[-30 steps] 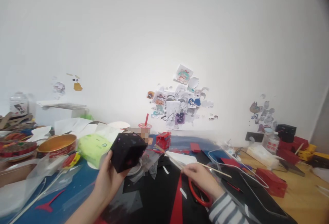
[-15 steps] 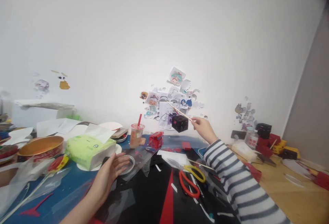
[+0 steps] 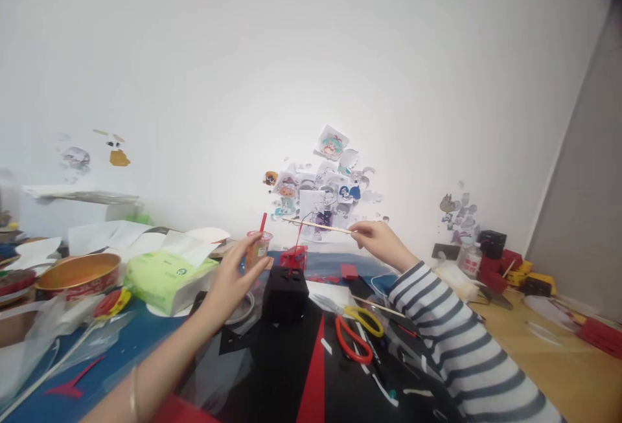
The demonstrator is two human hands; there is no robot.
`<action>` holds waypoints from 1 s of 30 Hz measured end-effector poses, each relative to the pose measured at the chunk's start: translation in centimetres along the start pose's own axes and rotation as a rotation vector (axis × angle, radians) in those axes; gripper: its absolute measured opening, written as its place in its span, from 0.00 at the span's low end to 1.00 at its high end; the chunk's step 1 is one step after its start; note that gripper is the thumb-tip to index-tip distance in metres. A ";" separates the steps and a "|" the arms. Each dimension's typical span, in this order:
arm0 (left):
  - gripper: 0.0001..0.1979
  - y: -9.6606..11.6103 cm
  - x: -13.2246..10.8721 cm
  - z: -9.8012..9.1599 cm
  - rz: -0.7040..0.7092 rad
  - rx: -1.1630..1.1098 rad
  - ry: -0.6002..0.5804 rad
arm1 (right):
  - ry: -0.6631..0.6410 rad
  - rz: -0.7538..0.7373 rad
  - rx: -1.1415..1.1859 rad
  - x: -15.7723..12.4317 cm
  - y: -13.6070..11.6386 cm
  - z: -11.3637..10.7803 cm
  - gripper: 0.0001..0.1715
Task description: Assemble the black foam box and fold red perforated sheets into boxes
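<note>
My right hand (image 3: 381,241) pinches one end of a thin wooden stick (image 3: 323,226) that reaches out to the left, almost level. From the stick a red string (image 3: 298,241) runs down to a black cube-shaped box (image 3: 286,295) with cut-out holes. The box hangs low over the dark table top; whether it touches cannot be made out. Left of it, my left hand (image 3: 238,275) is raised with its fingers apart, holding nothing. Those fingers overlap the drink cup (image 3: 262,249) behind them. A red box (image 3: 295,257) stands behind the black one, partly covered.
Scissors with red and yellow handles (image 3: 354,340) lie right of the box among paper scraps. A green tissue pack (image 3: 168,280) and an orange bowl (image 3: 80,274) stand on the left. More red, black and yellow boxes (image 3: 518,271) sit at the far right.
The black box has swung down, nearer and to the left, below the stick. The stick has tipped to nearly level. My left hand has risen and moved right, towards the string.
</note>
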State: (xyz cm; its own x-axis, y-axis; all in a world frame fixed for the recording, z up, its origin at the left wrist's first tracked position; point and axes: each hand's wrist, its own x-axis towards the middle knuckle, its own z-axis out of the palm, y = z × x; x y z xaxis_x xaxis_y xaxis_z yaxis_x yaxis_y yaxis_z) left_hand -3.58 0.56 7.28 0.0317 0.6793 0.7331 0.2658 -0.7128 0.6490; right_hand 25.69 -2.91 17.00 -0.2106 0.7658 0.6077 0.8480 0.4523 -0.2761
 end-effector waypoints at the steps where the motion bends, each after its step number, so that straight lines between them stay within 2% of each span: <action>1: 0.24 1.1 1.2 0.2 0.080 0.051 -0.028 | -0.009 -0.015 0.002 -0.1 -0.3 0.0 0.13; 5: 0.11 3.9 5.2 1.6 0.284 0.193 -0.200 | -0.042 -0.061 0.011 -0.3 -1.1 -0.1 0.12; 8: 0.09 4.0 6.4 2.5 0.335 0.252 -0.254 | -0.054 -0.080 0.017 -0.5 -1.4 -0.4 0.11; 11: 0.11 3.5 6.6 2.7 0.339 0.270 -0.250 | -0.067 -0.091 0.027 -0.6 -1.2 -0.9 0.12; 14: 0.12 3.7 6.8 2.4 0.321 0.261 -0.251 | -0.091 -0.101 0.046 -0.6 -0.8 -1.5 0.12; 19: 0.13 5.4 7.7 2.0 0.266 0.217 -0.284 | -0.088 -0.103 0.099 -0.5 -0.2 -2.1 0.13; 23: 0.19 6.1 8.1 1.9 0.200 0.171 -0.229 | -0.034 -0.084 0.141 -0.4 -0.2 -2.4 0.14; 26: 0.28 5.3 8.0 1.7 0.125 0.125 -0.131 | 0.049 -0.056 0.172 -0.1 -0.3 -2.6 0.15; 30: 0.34 2.1 7.5 1.5 -0.063 0.070 -0.048 | 0.225 -0.013 0.175 0.9 -0.7 -3.0 0.16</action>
State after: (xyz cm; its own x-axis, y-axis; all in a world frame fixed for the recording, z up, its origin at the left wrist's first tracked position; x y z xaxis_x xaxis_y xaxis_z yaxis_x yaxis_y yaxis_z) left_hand -1.34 4.45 13.87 0.0585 0.7309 0.6799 0.3357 -0.6558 0.6762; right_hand 26.41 -3.95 19.96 -0.0914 0.6474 0.7566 0.7452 0.5485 -0.3793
